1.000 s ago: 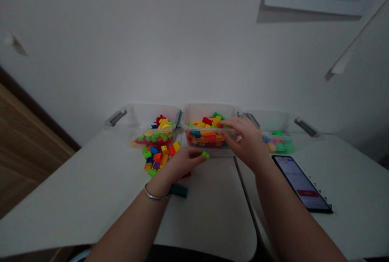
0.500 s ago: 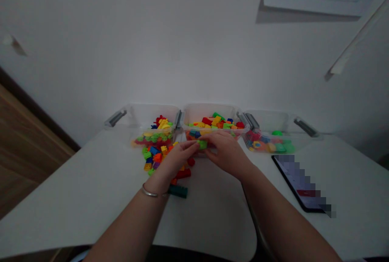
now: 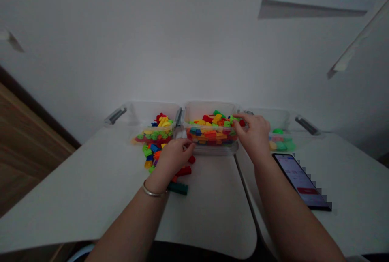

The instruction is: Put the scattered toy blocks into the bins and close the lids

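My right hand (image 3: 254,134) is at the right rim of the middle clear bin (image 3: 209,106), which is full of coloured bricks. Its fingertips are pinched on a small green brick (image 3: 234,119) just over the bin's contents. My left hand (image 3: 174,156), with a bracelet on the wrist, rests curled on the white table in front of the bin. It lies over a loose pile of bricks (image 3: 151,154), and what is under its fingers is hidden. A red brick (image 3: 184,170) and a dark green brick (image 3: 178,189) lie beside my left wrist.
A left clear bin (image 3: 142,108) holds more bricks, and a right clear bin (image 3: 281,115) holds pastel pieces. A phone (image 3: 301,181) with a lit screen lies at the right. A seam (image 3: 243,189) separates two tables. The wall is close behind the bins.
The green brick passed from my left hand to my right, which carried it up and right to the middle bin. My left hand dropped back onto the loose pile.
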The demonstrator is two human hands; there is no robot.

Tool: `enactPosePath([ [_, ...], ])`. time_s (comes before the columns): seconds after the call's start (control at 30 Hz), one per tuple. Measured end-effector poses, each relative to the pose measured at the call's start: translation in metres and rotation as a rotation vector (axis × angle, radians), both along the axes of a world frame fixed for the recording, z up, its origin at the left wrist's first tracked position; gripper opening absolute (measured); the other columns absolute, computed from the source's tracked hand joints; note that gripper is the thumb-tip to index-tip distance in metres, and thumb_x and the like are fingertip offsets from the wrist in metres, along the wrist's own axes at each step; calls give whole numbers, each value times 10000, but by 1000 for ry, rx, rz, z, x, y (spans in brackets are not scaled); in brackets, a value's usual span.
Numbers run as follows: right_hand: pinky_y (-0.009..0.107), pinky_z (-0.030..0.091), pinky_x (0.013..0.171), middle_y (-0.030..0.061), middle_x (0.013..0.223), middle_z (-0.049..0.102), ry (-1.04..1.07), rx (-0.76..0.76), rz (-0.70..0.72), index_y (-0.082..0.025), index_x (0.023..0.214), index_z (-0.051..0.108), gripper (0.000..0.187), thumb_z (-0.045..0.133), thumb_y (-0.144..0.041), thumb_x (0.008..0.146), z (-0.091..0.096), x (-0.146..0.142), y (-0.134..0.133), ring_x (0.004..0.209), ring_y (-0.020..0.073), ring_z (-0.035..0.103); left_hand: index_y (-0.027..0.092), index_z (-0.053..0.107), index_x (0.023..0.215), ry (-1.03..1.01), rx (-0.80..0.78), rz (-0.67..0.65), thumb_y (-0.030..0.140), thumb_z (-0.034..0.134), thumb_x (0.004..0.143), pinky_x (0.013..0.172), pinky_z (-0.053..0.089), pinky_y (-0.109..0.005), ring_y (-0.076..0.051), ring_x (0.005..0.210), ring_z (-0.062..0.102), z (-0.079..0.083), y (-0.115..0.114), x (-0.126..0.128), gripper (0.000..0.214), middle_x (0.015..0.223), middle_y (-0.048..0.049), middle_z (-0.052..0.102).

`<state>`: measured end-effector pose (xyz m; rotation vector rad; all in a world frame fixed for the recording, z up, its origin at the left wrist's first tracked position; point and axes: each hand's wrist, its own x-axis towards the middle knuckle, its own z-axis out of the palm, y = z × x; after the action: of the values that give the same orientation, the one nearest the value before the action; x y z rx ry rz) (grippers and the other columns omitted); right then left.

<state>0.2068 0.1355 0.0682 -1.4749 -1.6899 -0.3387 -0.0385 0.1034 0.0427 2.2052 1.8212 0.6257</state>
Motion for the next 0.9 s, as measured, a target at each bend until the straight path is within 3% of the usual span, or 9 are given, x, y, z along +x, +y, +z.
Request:
enactPosePath([
  [0.2, 435, 338, 896, 116, 984, 736, -111, -102, -100, -197, 1082, 720, 356, 452, -357, 913, -2, -4, 0, 989, 296, 575, 209, 749, 985, 247, 17, 144, 350, 480, 918, 787, 491, -343, -263, 946, 663, 4, -1, -4, 310, 988, -101, 734],
  [0.33, 446, 322, 951, 88, 1151, 719, -144, -99, -61, -186, 1096, 715, 380, 406, -341, 936, -8, -4, 3, 1051, 294, 569, 226, 748, 999, 378, 22, 137, 337, 517, 890, 756, 504, -369, -298, 957, 662, 2, -4, -2, 278, 990, -109, 727],
  [0.47, 464, 353, 961, 115, 1208, 691, -118, -71, -17, -165, 1227, 645, 410, 446, -341, 914, -8, -5, 3, 1060, 302, 581, 214, 742, 972, 425, -7, 120, 332, 539, 877, 747, 508, -374, -296, 925, 674, -1, -6, -2, 253, 973, -110, 722],
  [0.57, 462, 377, 972, 129, 1217, 677, -99, 25, 84, -163, 1239, 624, 404, 508, -321, 886, 1, -9, -6, 1091, 299, 580, 214, 737, 953, 417, -38, 111, 331, 541, 883, 750, 508, -363, -275, 892, 684, -3, -5, -6, 239, 956, -105, 717],
  [0.67, 413, 416, 959, 110, 1149, 698, -94, 76, 309, -177, 1129, 669, 301, 520, -275, 887, 14, -19, -21, 1075, 259, 599, 219, 732, 977, 387, -73, 94, 323, 529, 893, 740, 511, -349, -265, 887, 687, -4, -5, -8, 243, 954, -106, 717],
  [0.77, 372, 464, 883, 75, 1021, 727, -108, -61, 490, -208, 1016, 702, 213, 541, -257, 886, 21, -32, -36, 976, 225, 635, 200, 725, 992, 367, -95, 66, 310, 529, 894, 749, 513, -347, -269, 895, 687, -3, -5, -7, 246, 961, -120, 719],
  [0.9, 329, 484, 821, 40, 975, 734, -189, -375, 574, -222, 974, 717, 173, 595, -227, 852, 14, -48, -44, 916, 199, 651, 185, 716, 977, 334, -98, 13, 263, 531, 891, 793, 507, -342, -256, 905, 685, -4, -5, -5, 218, 954, -119, 723],
])
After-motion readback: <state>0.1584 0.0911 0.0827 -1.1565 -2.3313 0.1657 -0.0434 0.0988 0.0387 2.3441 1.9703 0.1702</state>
